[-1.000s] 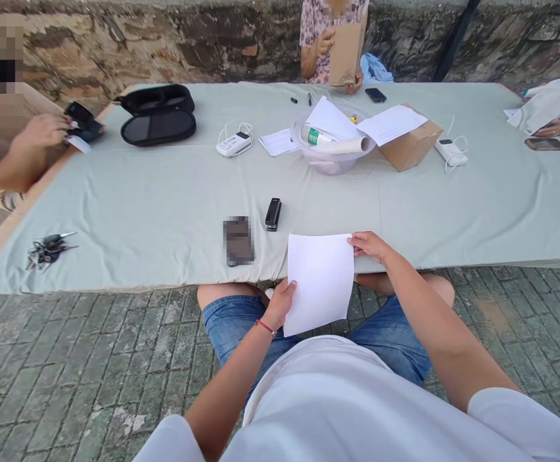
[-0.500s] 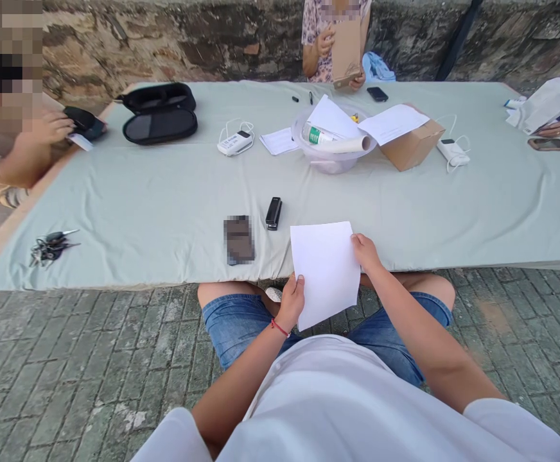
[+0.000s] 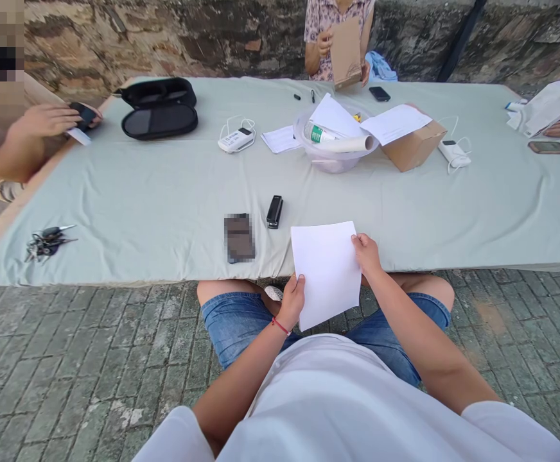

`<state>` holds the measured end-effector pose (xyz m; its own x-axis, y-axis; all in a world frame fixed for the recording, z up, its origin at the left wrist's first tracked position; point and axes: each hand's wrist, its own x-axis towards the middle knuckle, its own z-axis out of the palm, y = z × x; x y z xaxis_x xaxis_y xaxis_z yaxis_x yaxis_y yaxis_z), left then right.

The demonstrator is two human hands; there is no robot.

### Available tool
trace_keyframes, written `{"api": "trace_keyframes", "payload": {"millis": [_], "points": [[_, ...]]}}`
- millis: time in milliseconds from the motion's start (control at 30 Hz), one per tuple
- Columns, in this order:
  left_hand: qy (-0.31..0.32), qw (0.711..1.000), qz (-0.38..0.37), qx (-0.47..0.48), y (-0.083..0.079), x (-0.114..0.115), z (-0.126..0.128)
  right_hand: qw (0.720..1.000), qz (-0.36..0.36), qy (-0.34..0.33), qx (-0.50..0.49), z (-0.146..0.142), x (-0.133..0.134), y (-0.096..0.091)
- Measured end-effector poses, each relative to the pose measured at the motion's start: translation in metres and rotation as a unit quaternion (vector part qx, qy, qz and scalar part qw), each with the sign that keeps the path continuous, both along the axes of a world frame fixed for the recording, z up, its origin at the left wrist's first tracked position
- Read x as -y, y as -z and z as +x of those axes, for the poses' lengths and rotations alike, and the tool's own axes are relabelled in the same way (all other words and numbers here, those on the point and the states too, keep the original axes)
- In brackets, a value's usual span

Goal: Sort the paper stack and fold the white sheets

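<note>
Between my hands I hold white paper [image 3: 327,276], its upper part over the table's near edge and its lower part over my lap. Whether it is one sheet or a thin stack I cannot tell. My left hand [image 3: 292,300] grips the left edge low down, thumb on top. At the upper right edge, my right hand [image 3: 367,253] pinches the paper, its other fingers curled. A black stapler [image 3: 275,212] lies on the cloth just beyond the paper's left corner. Left of it rests a dark flat object [image 3: 239,238], blurred out.
The cloth-covered table [image 3: 164,192] bears keys [image 3: 50,242], an open black case [image 3: 159,112], a plastic basin [image 3: 332,160] with papers and a roll, a cardboard box [image 3: 415,146], white corded devices [image 3: 237,140] and phones [image 3: 379,94]. People sit at the left, far and right sides.
My hands and the paper stay almost in place. The person at the left has shifted the dark object in their hands. The view has moved slightly.
</note>
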<state>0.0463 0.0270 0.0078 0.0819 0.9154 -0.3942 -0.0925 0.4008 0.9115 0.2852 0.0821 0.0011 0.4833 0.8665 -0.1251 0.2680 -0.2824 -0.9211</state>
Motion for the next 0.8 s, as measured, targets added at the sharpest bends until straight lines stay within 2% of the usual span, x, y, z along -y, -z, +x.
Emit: {"api": "trace_keyframes", "payload": {"millis": [200, 333, 567, 800], "points": [[-0.035, 0.983, -0.130, 0.124, -0.0020, 0.0002, -0.0003, 1.000, -0.007, -0.005, -0.004, 0.0006, -0.0005, 0.0005], [-0.060, 0.967, -0.200, 0.145, 0.0008, -0.0008, -0.0027, 1.000, -0.022, -0.001, 0.013, -0.0004, -0.0005, -0.0001], [-0.079, 0.954, -0.248, 0.152, 0.0058, -0.0010, -0.0037, 0.997, -0.053, -0.024, 0.055, 0.0001, -0.0011, -0.0006], [-0.085, 0.949, -0.250, 0.170, 0.0037, 0.0010, -0.0012, 0.991, -0.046, -0.082, 0.099, 0.0027, 0.0011, 0.0011]]}}
